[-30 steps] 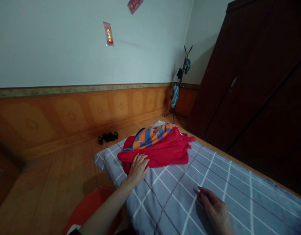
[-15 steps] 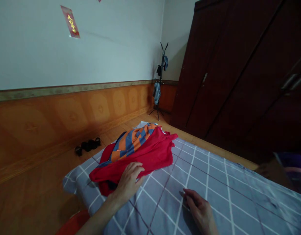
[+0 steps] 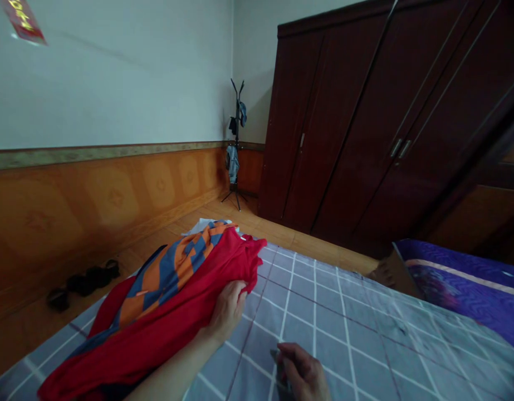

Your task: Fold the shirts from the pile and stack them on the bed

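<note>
- While the left hand [image 3: 230,309] lies on the near edge of the red top [image 3: 169,328], its fingers bend over the cloth; whether they pinch it cannot be told.
- The right hand [image 3: 304,372] is loosely curled, low over the bed [image 3: 319,317] and apart from the clothes; whether it holds anything cannot be told.
- The red top is on the bed, long and creased, its near end partly behind the left forearm.
- The checked cloth [image 3: 177,273] runs along it, red showing on both sides; whether the two are joined is unclear.
- White cloth [image 3: 199,225] shows at the far end.
- As to progress, the red top looks roughly laid out, but its creases and ragged far end suggest unfinished handling.
- Nothing shows as neatly finished; how much is left cannot be judged.
</note>
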Action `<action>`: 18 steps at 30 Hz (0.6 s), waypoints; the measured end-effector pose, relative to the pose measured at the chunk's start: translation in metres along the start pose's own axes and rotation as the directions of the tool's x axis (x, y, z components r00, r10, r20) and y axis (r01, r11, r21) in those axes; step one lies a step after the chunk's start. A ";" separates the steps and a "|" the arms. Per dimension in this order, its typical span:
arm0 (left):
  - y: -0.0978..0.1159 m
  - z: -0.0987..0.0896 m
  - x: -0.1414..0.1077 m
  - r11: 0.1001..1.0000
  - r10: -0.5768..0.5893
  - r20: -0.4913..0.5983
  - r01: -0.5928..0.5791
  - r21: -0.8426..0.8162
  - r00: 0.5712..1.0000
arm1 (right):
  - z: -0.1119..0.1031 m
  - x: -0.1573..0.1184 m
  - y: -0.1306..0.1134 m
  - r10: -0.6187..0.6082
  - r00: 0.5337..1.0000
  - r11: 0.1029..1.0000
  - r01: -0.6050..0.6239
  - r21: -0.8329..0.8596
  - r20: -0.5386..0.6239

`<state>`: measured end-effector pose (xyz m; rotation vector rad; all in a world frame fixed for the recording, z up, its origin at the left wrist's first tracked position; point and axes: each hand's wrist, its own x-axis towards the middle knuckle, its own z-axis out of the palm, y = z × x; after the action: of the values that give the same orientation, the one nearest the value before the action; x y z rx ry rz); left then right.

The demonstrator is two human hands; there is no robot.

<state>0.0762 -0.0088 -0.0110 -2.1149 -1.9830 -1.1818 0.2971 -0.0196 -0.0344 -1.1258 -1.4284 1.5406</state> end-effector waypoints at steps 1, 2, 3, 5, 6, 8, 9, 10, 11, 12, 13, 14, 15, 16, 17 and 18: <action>0.006 -0.004 -0.006 0.998 0.018 -0.032 -0.020 -0.058 0.999 | -0.001 0.001 -0.001 0.023 1.000 0.998 -0.023 0.060 -0.001; 0.014 -0.007 -0.014 0.991 0.050 -0.060 -0.057 -0.119 0.997 | -0.001 0.001 -0.002 0.046 0.999 0.991 -0.045 0.129 -0.007; 0.022 -0.007 -0.022 0.978 0.100 -0.081 -0.113 -0.176 0.992 | -0.001 0.001 -0.005 0.065 0.998 0.978 -0.060 0.200 -0.015; 0.039 -0.002 -0.036 0.909 0.286 -0.103 -0.304 -0.285 0.953 | -0.001 0.000 -0.013 0.093 0.995 0.940 -0.077 0.333 -0.031; 0.047 0.003 -0.041 0.845 0.402 -0.117 -0.417 -0.336 0.908 | -0.001 0.000 -0.018 0.104 0.994 0.918 -0.082 0.387 -0.036; 0.056 0.017 -0.048 0.705 0.574 -0.137 -0.573 -0.419 0.807 | -0.002 -0.003 -0.027 0.120 0.992 0.882 -0.086 0.463 -0.044; 0.059 0.024 -0.049 0.664 0.613 -0.138 -0.602 -0.443 0.778 | -0.003 -0.003 -0.030 0.127 0.991 0.869 -0.089 0.487 -0.046; 0.060 0.030 -0.050 0.651 0.625 -0.134 -0.609 -0.453 0.769 | -0.004 -0.004 -0.033 0.135 0.989 0.858 -0.090 0.506 -0.052; 0.060 0.035 -0.051 0.654 0.620 -0.134 -0.604 -0.455 0.773 | -0.006 -0.003 -0.034 0.142 0.988 0.849 -0.092 0.520 -0.057; 0.059 0.039 -0.053 0.661 0.608 -0.142 -0.598 -0.454 0.781 | -0.007 -0.002 -0.033 0.150 0.987 0.844 -0.097 0.528 -0.057; 0.058 0.042 -0.054 0.663 0.598 -0.150 -0.591 -0.459 0.787 | -0.008 -0.001 -0.032 0.155 0.986 0.842 -0.103 0.530 -0.055; 0.058 0.044 -0.055 0.653 0.599 -0.157 -0.593 -0.471 0.785 | -0.009 0.000 -0.030 0.157 0.987 0.842 -0.114 0.527 -0.038; 0.057 0.044 -0.057 0.645 0.597 -0.154 -0.586 -0.491 0.787 | -0.011 0.001 -0.027 0.157 0.988 0.847 -0.129 0.516 -0.011; 0.057 0.043 -0.058 0.644 0.586 -0.138 -0.562 -0.518 0.798 | -0.012 0.002 -0.023 0.153 0.988 0.856 -0.143 0.497 0.021; 0.057 0.042 -0.059 0.654 0.559 -0.107 -0.517 -0.552 0.822 | -0.013 0.003 -0.019 0.150 0.987 0.867 -0.162 0.471 0.062; 0.057 0.039 -0.060 0.675 0.512 -0.069 -0.450 -0.585 0.856 | -0.015 0.003 -0.016 0.149 0.984 0.879 -0.178 0.442 0.101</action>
<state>0.1496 -0.0525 -0.0431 -2.7690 -0.9839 -1.7308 0.3092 -0.0105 -0.0188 -0.9338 -0.9536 1.9189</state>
